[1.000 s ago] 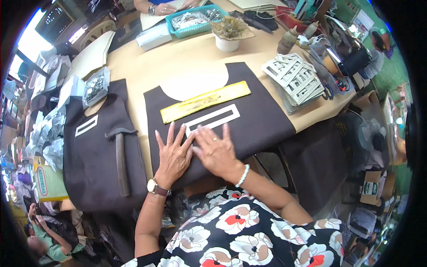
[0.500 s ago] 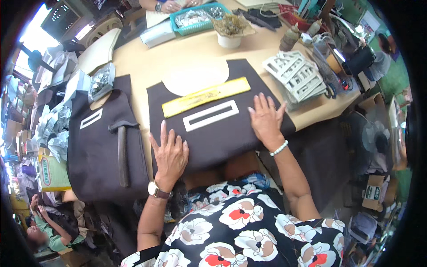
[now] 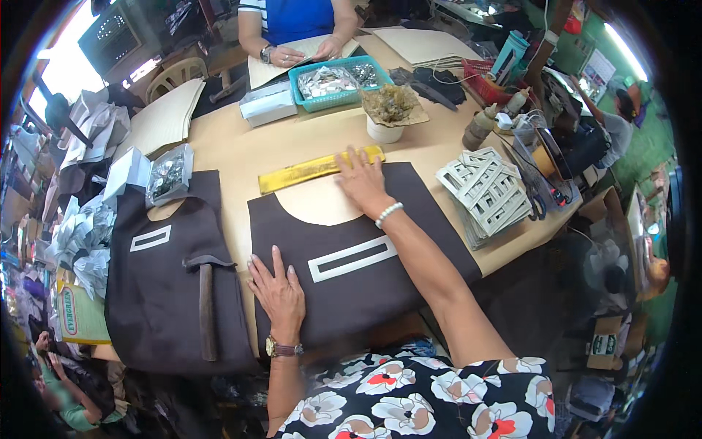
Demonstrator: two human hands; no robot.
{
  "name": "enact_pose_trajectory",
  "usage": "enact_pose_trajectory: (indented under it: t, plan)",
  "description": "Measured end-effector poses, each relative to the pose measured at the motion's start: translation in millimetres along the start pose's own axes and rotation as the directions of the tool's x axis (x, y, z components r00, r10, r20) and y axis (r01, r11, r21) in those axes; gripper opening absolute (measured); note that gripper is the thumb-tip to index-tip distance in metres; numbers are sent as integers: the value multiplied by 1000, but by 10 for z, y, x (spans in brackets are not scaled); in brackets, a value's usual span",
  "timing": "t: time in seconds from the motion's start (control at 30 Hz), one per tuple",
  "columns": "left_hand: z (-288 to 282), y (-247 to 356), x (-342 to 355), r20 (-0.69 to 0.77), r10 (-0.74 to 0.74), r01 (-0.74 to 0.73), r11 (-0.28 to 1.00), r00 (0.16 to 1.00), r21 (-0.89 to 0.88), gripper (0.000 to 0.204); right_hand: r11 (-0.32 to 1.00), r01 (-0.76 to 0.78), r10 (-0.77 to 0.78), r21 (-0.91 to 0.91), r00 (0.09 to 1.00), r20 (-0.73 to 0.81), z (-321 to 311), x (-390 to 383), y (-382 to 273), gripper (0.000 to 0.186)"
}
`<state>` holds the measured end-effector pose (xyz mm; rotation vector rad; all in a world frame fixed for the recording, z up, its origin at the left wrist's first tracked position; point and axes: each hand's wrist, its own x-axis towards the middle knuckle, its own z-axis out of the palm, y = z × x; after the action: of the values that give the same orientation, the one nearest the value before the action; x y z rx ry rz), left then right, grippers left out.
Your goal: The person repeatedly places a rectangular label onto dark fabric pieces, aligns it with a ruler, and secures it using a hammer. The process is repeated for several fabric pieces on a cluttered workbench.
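I've shifted the yellow bar (image 3: 292, 174) off the dark cloth (image 3: 431, 227) onto the table (image 3: 227, 143), just past the cloth's far edge, so the white frame (image 3: 314, 271) has the cloth's middle to itself. My right hand (image 3: 362, 184) spreads over the bar, blurred; I can't tell whether it grips. My left hand (image 3: 279, 293) lies open near the cloth's left edge. Stacked frames (image 3: 486, 190) sit by the table's right edge; a co-worker (image 3: 300, 20) is at the far edge.
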<state>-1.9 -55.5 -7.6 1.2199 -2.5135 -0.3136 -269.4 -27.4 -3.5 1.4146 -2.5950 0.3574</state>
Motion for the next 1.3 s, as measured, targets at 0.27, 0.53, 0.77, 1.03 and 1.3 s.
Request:
enact_pose_trajectory:
  t: [0.27, 0.53, 0.77, 1.03, 1.3]
  plan:
    - [-21, -84, -45, 29, 29, -30, 998, 999, 47, 47, 857, -502, 473, -116, 855, -211, -225, -1388, 333, 54]
    - [-201, -109, -743, -66, 101, -106, 992, 993, -72, 42, 902, -292, 382, 317, 882, -275, -546, -2180, 244, 13]
    - [-619, -320, -1952, -410, -421, 240, 873, 809, -424, 41, 628, -309, 277, 714, 946, 166, -914, -2421, -241, 11]
    - [-2584, -1313, -2141, -963, -224, 564, 819, 150, -103, 41, -168, -44, -752, 985, 651, -99, -1660, -1860, -1828, 35]
    - [-4610, -2410, -940, -770, 449, 266, 756, 453, 598, 40, -504, 134, -564, 853, 697, -443, -2222, -1137, -2972, 34]
